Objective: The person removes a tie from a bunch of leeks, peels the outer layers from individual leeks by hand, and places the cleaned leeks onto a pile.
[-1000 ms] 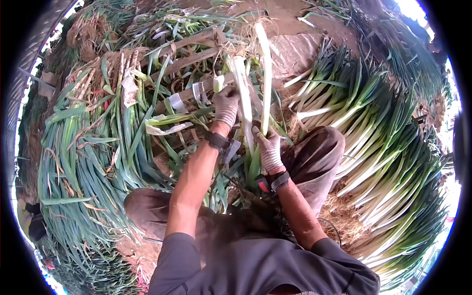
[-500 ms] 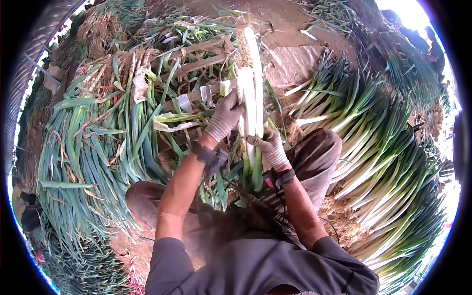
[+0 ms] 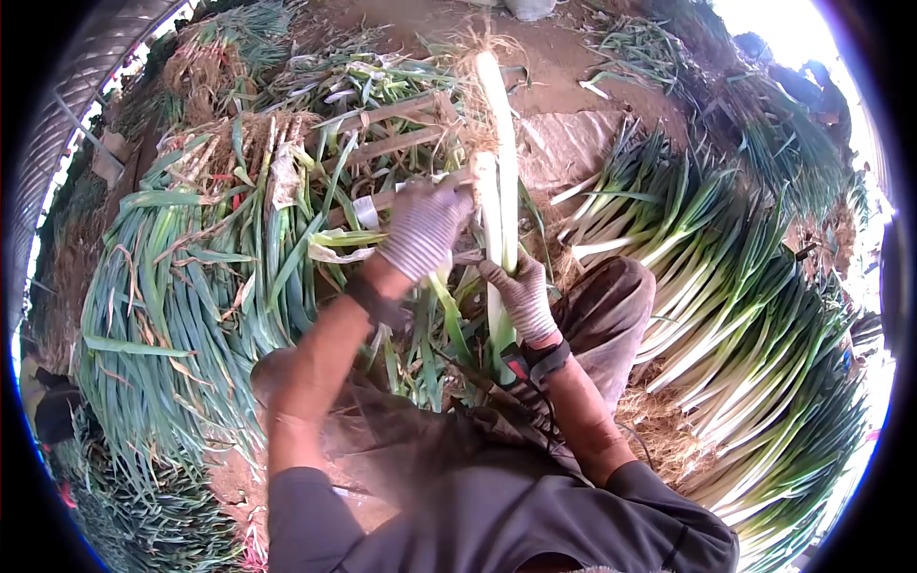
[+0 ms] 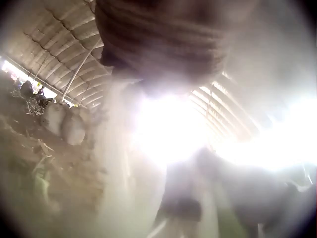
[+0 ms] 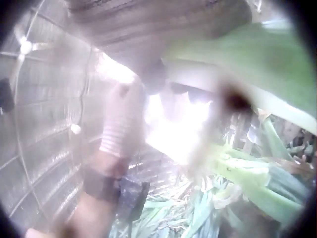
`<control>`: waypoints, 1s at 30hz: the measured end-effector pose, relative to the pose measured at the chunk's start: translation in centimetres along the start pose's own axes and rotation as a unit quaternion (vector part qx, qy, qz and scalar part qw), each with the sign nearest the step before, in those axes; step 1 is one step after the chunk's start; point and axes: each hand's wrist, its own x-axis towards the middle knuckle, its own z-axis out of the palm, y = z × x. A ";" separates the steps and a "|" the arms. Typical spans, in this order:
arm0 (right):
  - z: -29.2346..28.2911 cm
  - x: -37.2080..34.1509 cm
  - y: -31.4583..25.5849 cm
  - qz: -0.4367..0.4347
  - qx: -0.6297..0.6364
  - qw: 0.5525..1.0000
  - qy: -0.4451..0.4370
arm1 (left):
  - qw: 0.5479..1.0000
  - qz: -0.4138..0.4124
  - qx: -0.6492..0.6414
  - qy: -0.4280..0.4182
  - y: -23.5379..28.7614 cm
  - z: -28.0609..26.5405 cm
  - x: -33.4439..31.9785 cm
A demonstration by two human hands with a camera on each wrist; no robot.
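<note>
My gloved right hand [image 3: 521, 291] grips two long green onions [image 3: 506, 167] low on their white shafts, thumb across the front. The onions stand nearly upright in the head view, roots [image 3: 482, 53] at the top, green leaves toward my lap. My gloved left hand [image 3: 425, 229], blurred, is just left of the shafts, its fingertips near them. A pale outer leaf [image 3: 449, 310] comes out from under this hand, bent away from the shafts; the fingers' hold on it is mostly hidden. In the right wrist view my left hand [image 5: 121, 116] shows against the bright roof.
Trimmed white-shafted onions [image 3: 707, 296] lie in a long pile at my right. Untrimmed onions [image 3: 191, 277] are heaped at my left. Wooden slats [image 3: 382, 148] and loose leaf scraps [image 3: 363, 72] lie ahead, with a flat sheet [image 3: 568, 148] beyond my right knee [image 3: 621, 291].
My left hand has moved left and down from the shafts, and the outer leaf now bends away from them. The two onions have come together, held by my right hand.
</note>
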 end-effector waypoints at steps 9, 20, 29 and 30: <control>-5.3 0.4 -2.2 0.040 -0.023 0.996 0.072 | 0.951 -0.284 0.113 -0.049 -19.9 -7.6 6.0; -1.9 1.1 -1.5 0.012 -0.004 0.999 -0.038 | 0.628 -0.236 -0.741 0.044 5.5 0.2 1.8; 1.0 0.4 0.0 -0.031 -0.047 0.989 -0.139 | 0.585 -0.244 -0.755 0.165 0.5 -6.1 6.5; 1.1 0.8 0.0 -0.059 -0.030 0.988 -0.139 | 0.611 -0.228 -0.743 0.151 0.4 -6.7 6.5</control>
